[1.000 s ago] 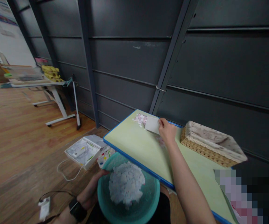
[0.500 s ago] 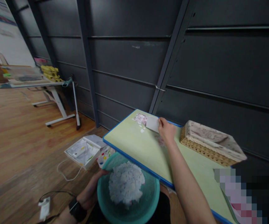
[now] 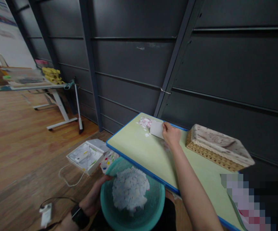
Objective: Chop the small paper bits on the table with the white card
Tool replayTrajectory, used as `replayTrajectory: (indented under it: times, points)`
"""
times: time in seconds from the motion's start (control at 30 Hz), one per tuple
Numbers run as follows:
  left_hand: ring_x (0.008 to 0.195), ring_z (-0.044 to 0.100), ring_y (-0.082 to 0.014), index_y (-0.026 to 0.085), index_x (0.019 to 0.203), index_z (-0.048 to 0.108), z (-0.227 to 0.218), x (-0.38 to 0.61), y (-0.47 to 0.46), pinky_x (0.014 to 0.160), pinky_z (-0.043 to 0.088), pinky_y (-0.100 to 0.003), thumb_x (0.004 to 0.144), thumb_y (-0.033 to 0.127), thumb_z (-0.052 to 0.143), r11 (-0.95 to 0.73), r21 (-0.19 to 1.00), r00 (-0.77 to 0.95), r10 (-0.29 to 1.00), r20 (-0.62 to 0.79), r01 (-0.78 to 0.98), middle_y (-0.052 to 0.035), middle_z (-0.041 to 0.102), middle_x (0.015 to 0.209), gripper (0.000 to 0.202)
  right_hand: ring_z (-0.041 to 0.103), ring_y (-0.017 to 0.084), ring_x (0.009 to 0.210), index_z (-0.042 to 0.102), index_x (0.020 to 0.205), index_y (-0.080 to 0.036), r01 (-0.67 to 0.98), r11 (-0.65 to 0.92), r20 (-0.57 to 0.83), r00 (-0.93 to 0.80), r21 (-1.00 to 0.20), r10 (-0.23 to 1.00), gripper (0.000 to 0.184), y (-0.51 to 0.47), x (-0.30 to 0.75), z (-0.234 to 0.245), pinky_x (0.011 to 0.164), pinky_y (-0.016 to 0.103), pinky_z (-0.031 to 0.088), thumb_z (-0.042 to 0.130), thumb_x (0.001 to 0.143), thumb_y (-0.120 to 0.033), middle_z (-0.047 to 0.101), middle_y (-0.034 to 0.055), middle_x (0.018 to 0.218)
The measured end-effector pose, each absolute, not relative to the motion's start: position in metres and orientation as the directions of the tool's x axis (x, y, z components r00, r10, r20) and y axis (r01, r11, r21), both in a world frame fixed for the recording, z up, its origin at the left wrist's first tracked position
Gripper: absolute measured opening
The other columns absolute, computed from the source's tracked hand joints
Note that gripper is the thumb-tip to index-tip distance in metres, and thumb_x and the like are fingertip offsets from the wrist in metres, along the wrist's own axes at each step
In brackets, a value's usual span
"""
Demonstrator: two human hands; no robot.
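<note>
My right hand (image 3: 171, 134) is closed on a flat white card (image 3: 156, 129), holding it over the far side of a pale green table (image 3: 134, 144) with a blue edge. Against the card's left edge lies a small heap of pinkish-white paper scraps (image 3: 144, 122), with a few loose bits nearer me. Below the table's front edge, my left hand (image 3: 97, 194) grips the rim of a teal plastic basket (image 3: 157, 208). A mound of torn white paper pieces (image 3: 130, 189) fills its middle. A black watch is on my left wrist.
A lined wicker basket (image 3: 213, 157) stands on the table's right part, near a pixelated patch. On the floor at left are an open white box (image 3: 88, 160), a cable and a white power strip (image 3: 47, 215). Another table (image 3: 57, 99) stands farther back, before a dark panelled wall.
My right hand and the white card have shifted very slightly left. The left hand and the teal basket have stayed in place.
</note>
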State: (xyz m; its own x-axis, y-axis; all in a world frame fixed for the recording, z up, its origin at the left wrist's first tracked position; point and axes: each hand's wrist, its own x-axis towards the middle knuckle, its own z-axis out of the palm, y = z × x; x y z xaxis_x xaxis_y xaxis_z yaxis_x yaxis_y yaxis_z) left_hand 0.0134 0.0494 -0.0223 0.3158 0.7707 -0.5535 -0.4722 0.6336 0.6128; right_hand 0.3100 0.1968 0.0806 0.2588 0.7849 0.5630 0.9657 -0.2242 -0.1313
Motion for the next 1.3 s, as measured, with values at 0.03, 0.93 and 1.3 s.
replayTrajectory:
  times: [0.03,0.93,1.3]
  points:
    - [0.061,0.068,-0.0209,0.012,0.080,0.062,-0.022,0.013,0.049,0.063,0.052,-0.032,0.073,0.028,0.060,0.637,0.613,0.316,0.768,-0.557,-0.467,-0.0077,0.074,0.068,0.018,0.057,0.016,0.066,0.062,0.107,-0.025,0.965,-0.228,0.557,0.261,-0.130,0.788,0.034,0.197,0.310,0.081,0.058,0.024,0.028,0.037,0.088,-0.036,0.066,0.0068,0.074]
    - [0.064,0.068,-0.0210,0.011,0.082,0.063,-0.022,0.013,0.050,0.068,0.052,-0.033,0.072,0.028,0.061,0.651,0.591,0.325,0.755,-0.570,-0.476,-0.0084,0.075,0.072,0.020,0.059,0.019,0.076,0.065,0.103,-0.021,0.944,-0.141,0.517,0.284,-0.297,0.807,0.035,0.200,0.313,0.084,0.064,0.026,0.035,0.038,0.085,-0.034,0.068,0.0079,0.082]
    - [0.065,0.068,-0.0214,0.011,0.085,0.062,-0.018,0.014,0.049,0.070,0.051,-0.034,0.073,0.029,0.060,0.660,0.571,0.368,0.749,-0.550,-0.489,-0.0086,0.075,0.073,0.022,0.059,0.017,0.078,0.065,0.101,-0.022,0.947,-0.019,0.516,0.191,-0.321,0.835,0.033,0.201,0.306,0.078,0.067,0.024,0.036,0.038,0.086,-0.034,0.069,0.0057,0.088]
